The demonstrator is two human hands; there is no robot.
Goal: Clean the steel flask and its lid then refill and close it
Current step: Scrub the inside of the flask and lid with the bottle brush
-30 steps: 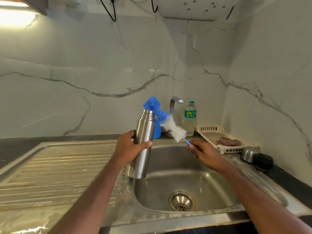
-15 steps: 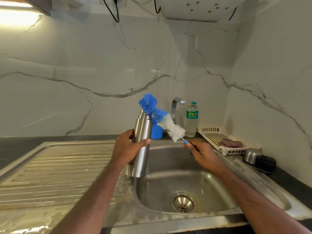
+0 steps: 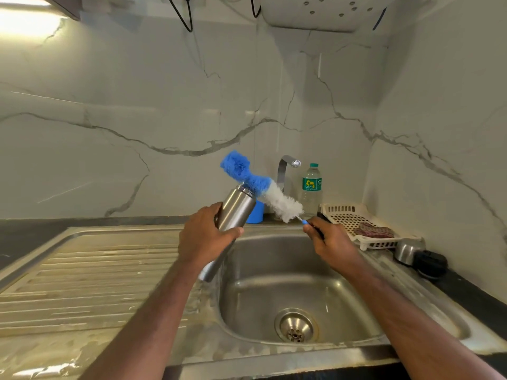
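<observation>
Steel sink (image 3: 428, 305) w/ ribbed drainboard (image 3: 90, 272) on the left, set in a dark counter (image 3: 472, 294); marble-look walls meet in a corner behind.

Left hand (image 3: 204, 239) wrapped round the flask (image 3: 233, 215), lid off, tilted w/ mouth up-right over the basin's left edge. Right hand (image 3: 330, 242) closed on the handle of a blue & white bottle brush (image 3: 263, 189), which lies across the flask mouth, not inside.

Behind: tap (image 3: 285, 171), water bottle (image 3: 312, 187), blue cup (image 3: 255, 212) partly hidden by flask. Right: cream tray (image 3: 345, 215) w/ a scrub pad (image 3: 373, 231), then steel cap (image 3: 406, 250) & black stopper (image 3: 430, 264) on the counter.

Flask bottom hidden behind left wrist; white unit overhead cut off by frame.
</observation>
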